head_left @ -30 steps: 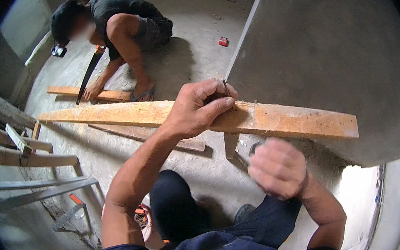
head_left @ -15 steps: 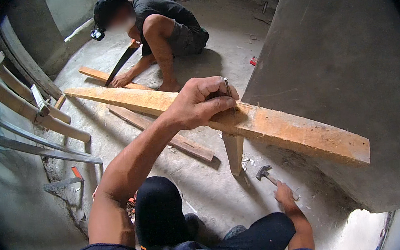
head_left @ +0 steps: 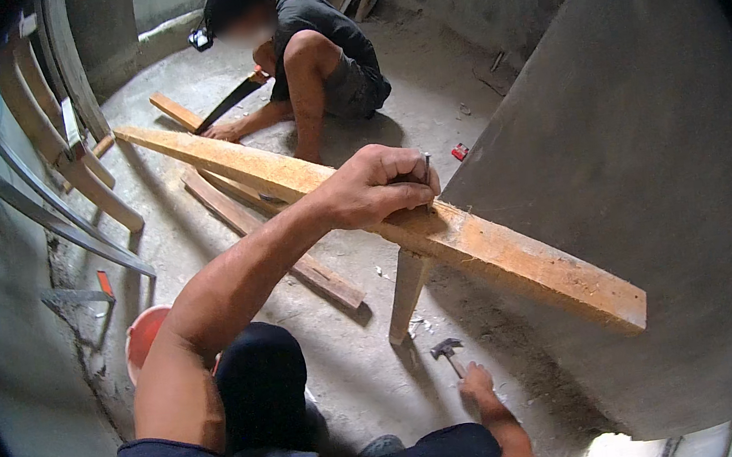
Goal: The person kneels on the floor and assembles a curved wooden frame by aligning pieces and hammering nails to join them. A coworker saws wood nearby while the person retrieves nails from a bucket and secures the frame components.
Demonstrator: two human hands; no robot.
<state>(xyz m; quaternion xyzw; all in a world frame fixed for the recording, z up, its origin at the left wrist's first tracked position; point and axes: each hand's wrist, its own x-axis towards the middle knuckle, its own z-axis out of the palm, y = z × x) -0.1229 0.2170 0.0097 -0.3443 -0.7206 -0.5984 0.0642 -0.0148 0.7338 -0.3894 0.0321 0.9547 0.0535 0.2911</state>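
Across the middle runs a long wooden beam [head_left: 532, 255], raised off the floor, with a short wooden leg [head_left: 409, 291] below it. My left hand [head_left: 382, 186] rests on the beam's top face, thumb and fingers pinching a nail [head_left: 428, 167] that stands roughly upright with its head above the fingers. Lower right, my right hand [head_left: 476, 383] is wrapped round the handle of a claw hammer [head_left: 449, 352], held down beside my knee, its head apart from the beam.
A co-worker [head_left: 320, 62] crouches beyond the beam with a handsaw [head_left: 230, 104] on a wooden strip [head_left: 175, 110]. A loose plank [head_left: 327, 282] lies on the floor. Left are a red bucket [head_left: 139, 340], a carpenter's square [head_left: 85, 295] and leaning bars [head_left: 48, 210]. A slanted grey panel [head_left: 620, 163] rises right.
The view has shifted, and the red bucket now shows by my left arm. My left hand keeps its pinch on the nail; the hammer stays low in my right hand.
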